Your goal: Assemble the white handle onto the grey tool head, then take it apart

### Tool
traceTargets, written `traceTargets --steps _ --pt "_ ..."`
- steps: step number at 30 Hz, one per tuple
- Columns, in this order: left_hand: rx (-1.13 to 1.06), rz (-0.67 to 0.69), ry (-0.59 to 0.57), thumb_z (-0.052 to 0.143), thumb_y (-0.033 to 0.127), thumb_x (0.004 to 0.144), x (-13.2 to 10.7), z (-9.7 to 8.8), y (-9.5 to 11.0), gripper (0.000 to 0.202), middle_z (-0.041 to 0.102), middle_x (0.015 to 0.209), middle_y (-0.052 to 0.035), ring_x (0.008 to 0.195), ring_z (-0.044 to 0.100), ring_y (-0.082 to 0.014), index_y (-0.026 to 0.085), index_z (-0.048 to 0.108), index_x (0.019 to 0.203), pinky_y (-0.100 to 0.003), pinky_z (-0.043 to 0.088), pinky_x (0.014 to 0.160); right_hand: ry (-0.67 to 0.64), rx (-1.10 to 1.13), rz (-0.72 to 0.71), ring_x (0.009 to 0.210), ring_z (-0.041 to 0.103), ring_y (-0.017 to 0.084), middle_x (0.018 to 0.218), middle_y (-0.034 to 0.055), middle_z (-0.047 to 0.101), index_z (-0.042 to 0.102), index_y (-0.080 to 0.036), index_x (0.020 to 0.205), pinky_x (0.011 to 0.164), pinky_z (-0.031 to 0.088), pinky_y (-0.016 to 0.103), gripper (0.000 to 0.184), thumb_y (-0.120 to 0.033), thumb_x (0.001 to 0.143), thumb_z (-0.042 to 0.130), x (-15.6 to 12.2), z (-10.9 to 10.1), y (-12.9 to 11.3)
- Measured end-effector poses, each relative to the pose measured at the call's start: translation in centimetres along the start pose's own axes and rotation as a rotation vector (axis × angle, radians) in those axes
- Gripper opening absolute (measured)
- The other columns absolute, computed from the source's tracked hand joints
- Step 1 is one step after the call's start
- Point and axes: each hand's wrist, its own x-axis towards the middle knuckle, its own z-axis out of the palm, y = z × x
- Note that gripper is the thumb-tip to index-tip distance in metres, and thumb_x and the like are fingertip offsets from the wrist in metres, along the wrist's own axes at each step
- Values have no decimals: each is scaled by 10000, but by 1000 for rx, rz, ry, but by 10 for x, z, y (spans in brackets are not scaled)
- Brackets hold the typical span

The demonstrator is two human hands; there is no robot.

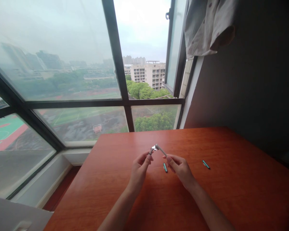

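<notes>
Both my hands hold a small silvery metal piece just above the table. It bends like a hinge at its top, and a thin straight grey arm slopes down to the right; its exact kind is too small to make out. My left hand pinches the shiny left end between thumb and fingers. The lower end of the thin arm is pinched in my right hand. Close beside my right fingertips, a slim green and black piece lies on the table. A similar green and black piece rests farther right.
The reddish-brown wooden table spreads under my hands. Beyond its far edge are dark-framed windows, with one pane swung open. A light garment hangs at upper right near a dark wall.
</notes>
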Motion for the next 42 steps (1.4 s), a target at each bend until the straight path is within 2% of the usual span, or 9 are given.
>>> traceTargets --steps 4,10,15,23,28,32,36,39,42 --pt "-11 -8 5 625 432 802 0 -1 -3 372 622 752 -44 700 508 -148 159 690 1046 -242 413 645 -21 3 1 454 387 74 571 -13 514 719 -129 931 428 290 210 429 -521 816 586 0 1 -1" --pt "-1 9 30 630 428 797 1 -3 -3 322 618 741 -33 699 504 -145 161 699 962 -243 410 660 -17 1 2 455 376 76 558 -19 498 715 -129 921 432 281 214 421 -516 818 586 0 1 -3" --pt "-1 16 -14 644 440 776 0 0 1 315 621 737 -38 711 508 -158 155 708 894 -257 415 671 -13 18 7 457 368 73 570 -17 502 713 -134 929 429 269 213 411 -510 822 586 0 0 -2" --pt "21 13 -2 634 463 776 0 2 1 366 612 728 -47 701 508 -158 143 710 938 -251 424 655 -7 -3 11 460 366 73 576 -20 495 714 -129 942 427 265 210 425 -516 824 581 0 -2 0" --pt "13 2 14 616 448 796 2 -1 -3 375 600 718 -36 667 492 -140 148 701 1004 -236 409 619 -37 -53 -22 481 410 83 591 -15 515 719 -132 951 447 303 212 418 -505 833 572 -1 -2 2" --pt "34 15 -12 618 432 795 4 -3 -4 342 600 725 -33 683 496 -141 144 714 953 -240 407 635 -2 -177 -96 534 498 119 602 -1 555 718 -130 969 496 365 227 419 -493 857 541 1 -6 4" --pt "107 40 -9 621 408 788 5 -5 -3 316 588 693 -23 661 494 -140 134 712 916 -230 390 603 81 -427 -256 628 569 160 659 33 617 725 -139 906 585 411 250 378 -446 891 504 3 -15 0" --pt "183 63 -1 616 386 795 6 -8 -3 294 602 692 -25 659 516 -145 131 708 911 -227 399 594 67 -561 -342 671 586 173 719 51 647 717 -151 885 615 415 255 345 -406 909 486 3 -21 -5" --pt "250 94 17 604 364 807 7 -11 -2 282 648 759 -46 718 571 -169 141 702 948 -240 439 645 48 -636 -382 629 564 163 684 40 628 711 -162 882 592 397 252 329 -393 916 479 2 -25 -9"
